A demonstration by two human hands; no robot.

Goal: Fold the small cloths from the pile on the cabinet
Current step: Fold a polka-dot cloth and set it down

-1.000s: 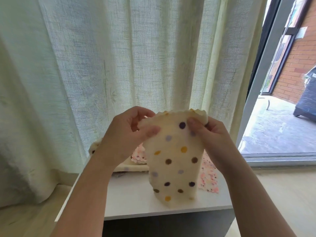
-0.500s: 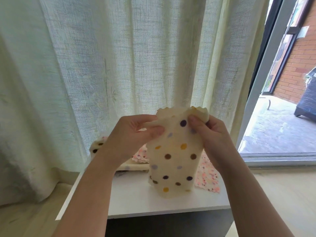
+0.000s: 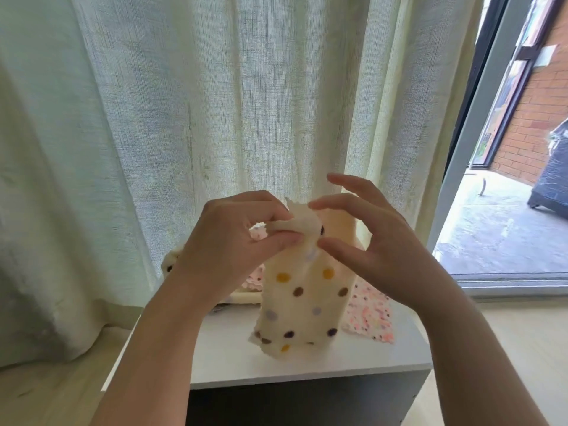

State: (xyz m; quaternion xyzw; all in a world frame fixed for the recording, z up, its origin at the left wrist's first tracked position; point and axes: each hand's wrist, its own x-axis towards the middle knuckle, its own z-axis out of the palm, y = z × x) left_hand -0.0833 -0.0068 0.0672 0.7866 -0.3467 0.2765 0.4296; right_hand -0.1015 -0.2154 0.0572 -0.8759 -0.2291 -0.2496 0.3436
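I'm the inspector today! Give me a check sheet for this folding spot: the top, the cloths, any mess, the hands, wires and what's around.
Surface: white cabinet top.
Job's things: spotty cream cloth held up over the top; pile of cloths behind it, pink speckled cloth at right.
Clutter: nothing seen.
Hands: left hand pinches the cloth's top edge; right hand open, fingers spread beside it.
Cables: nothing seen.
Surroundings: pale curtain behind, glass door at right, brick wall outside.
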